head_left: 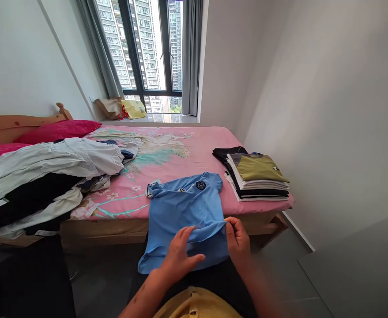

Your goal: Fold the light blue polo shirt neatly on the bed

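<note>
A light blue T-shirt [183,212] with a dark round badge lies spread from the bed's front edge down over my lap, its collar end on the bed. My right hand [238,240] pinches the shirt's edge on the right side and lifts a fold of it. Over the lower middle of the shirt is my left hand [180,254], its thumb and fingers apart with no cloth between them. Whether its fingertips touch the fabric I cannot tell.
A stack of folded shirts [260,176] sits at the bed's right corner. Loose clothes [58,163] are heaped on the left, near red pillows [61,130]. The bed [200,148] has a pink flowered sheet. Bags [132,109] stand on the window sill. Something black [24,278] is at lower left.
</note>
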### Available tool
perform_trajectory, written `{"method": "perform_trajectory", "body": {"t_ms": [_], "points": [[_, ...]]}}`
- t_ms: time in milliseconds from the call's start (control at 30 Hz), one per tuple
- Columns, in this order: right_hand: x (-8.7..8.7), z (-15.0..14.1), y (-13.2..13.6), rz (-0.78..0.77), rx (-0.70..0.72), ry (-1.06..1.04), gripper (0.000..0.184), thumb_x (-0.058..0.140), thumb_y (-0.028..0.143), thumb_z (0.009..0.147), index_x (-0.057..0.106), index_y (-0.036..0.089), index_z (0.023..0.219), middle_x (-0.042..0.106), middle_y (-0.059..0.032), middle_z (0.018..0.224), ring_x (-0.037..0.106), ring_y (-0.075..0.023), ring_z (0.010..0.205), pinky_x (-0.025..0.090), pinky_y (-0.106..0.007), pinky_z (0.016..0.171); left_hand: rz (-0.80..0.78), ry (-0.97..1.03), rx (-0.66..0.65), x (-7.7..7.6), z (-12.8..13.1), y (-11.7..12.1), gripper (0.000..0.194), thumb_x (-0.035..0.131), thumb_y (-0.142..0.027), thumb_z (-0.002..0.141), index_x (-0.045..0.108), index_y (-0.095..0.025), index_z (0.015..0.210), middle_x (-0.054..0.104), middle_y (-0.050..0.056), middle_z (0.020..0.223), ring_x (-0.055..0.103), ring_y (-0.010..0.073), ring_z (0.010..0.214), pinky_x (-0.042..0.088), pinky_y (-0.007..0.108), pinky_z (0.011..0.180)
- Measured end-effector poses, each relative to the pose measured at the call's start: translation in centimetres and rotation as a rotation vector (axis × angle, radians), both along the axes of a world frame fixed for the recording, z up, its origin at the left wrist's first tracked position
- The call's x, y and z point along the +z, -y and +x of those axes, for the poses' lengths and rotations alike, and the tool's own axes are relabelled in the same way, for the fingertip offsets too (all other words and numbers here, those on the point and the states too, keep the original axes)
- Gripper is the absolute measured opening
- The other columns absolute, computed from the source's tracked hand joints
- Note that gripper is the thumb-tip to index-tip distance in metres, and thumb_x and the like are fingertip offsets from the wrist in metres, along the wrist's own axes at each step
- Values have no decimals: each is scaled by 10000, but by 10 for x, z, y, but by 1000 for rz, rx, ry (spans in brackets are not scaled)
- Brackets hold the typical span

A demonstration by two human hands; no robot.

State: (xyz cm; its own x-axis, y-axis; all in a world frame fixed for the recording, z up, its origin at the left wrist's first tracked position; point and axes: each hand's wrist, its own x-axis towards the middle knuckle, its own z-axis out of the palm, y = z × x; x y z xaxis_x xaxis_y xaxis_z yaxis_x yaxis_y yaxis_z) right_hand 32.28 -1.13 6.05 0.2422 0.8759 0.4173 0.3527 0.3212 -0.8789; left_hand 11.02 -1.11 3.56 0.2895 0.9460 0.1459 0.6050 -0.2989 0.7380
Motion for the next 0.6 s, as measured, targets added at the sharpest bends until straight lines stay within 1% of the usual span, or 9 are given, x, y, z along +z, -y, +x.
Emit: {"method": "perform_trajectory", "body": {"t_ms": [67, 133, 233, 367, 433, 467, 533, 567, 600], "points": [[7, 0, 3, 37, 30, 37, 222, 438, 368, 899, 561, 192, 957, 587, -19, 812, 533, -140, 712, 439, -259, 682, 37, -56, -51, 3, 29, -13, 686, 655, -214, 658, 450, -252, 1312, 480, 72, 1347, 436, 244, 1233, 352, 403, 1036], [8, 9, 3, 61, -19, 59, 224, 443, 375, 896, 564, 194, 951, 588, -23, 813, 534, -143, 704, 438, -258, 668, 15, -79, -25, 3, 40, -27, 472, 538, -104, 689, 579, -215, 1146, 595, 69, 1174, 527, 220, 1098, 406, 369, 953], [-1, 35, 2, 17, -199, 79, 265, 437, 416, 892, 569, 194, 949, 591, -29, 800, 540, -154, 692, 438, -269, 652, -9, -43, 30, 6, 32, -39, 323, 413, -34, 704, 624, -180, 899, 642, 43, 902, 577, 166, 883, 437, 293, 829], [-17, 50, 14, -65, -337, 188, 287, 484, 450, 861, 564, 188, 944, 594, -48, 816, 549, -173, 696, 453, -299, 657, 23, -75, 63, 21, 19, -29, 325, 435, -56, 714, 620, -209, 933, 625, 18, 920, 574, 154, 899, 417, 255, 821], [-17, 34, 30, -15, -213, 264, 216, 518, 394, 853, 561, 194, 925, 597, -54, 849, 557, -174, 734, 465, -302, 692, 18, -141, 77, 31, 24, -22, 362, 442, -59, 713, 627, -237, 969, 619, 7, 917, 583, 152, 874, 415, 247, 795], [-15, 21, 37, 15, -72, 301, 169, 511, 348, 861, 567, 200, 921, 604, -56, 866, 565, -171, 761, 472, -298, 713, 20, -177, 77, 36, 29, -19, 393, 442, -51, 705, 629, -249, 988, 615, 4, 918, 587, 153, 863, 414, 247, 782], [-12, -11, 48, 7, 337, 368, 175, 439, 246, 887, 594, 215, 962, 631, -57, 914, 590, -166, 826, 487, -285, 751, 29, -250, 52, 46, 42, -15, 445, 442, -35, 682, 630, -265, 1014, 608, 9, 937, 591, 162, 857, 412, 253, 758], [-11, -27, 48, -16, 483, 385, 219, 420, 218, 886, 603, 219, 1005, 643, -63, 960, 599, -172, 873, 495, -287, 775, 34, -283, 31, 51, 48, -13, 459, 440, -28, 673, 632, -267, 1014, 604, 16, 949, 592, 169, 860, 412, 258, 749], [-12, -41, 46, -45, 543, 386, 255, 406, 202, 886, 607, 217, 1042, 648, -72, 1005, 603, -180, 913, 500, -295, 796, 39, -312, 9, 56, 54, -11, 466, 437, -22, 666, 634, -266, 1011, 598, 23, 960, 592, 178, 865, 413, 264, 743]]}}
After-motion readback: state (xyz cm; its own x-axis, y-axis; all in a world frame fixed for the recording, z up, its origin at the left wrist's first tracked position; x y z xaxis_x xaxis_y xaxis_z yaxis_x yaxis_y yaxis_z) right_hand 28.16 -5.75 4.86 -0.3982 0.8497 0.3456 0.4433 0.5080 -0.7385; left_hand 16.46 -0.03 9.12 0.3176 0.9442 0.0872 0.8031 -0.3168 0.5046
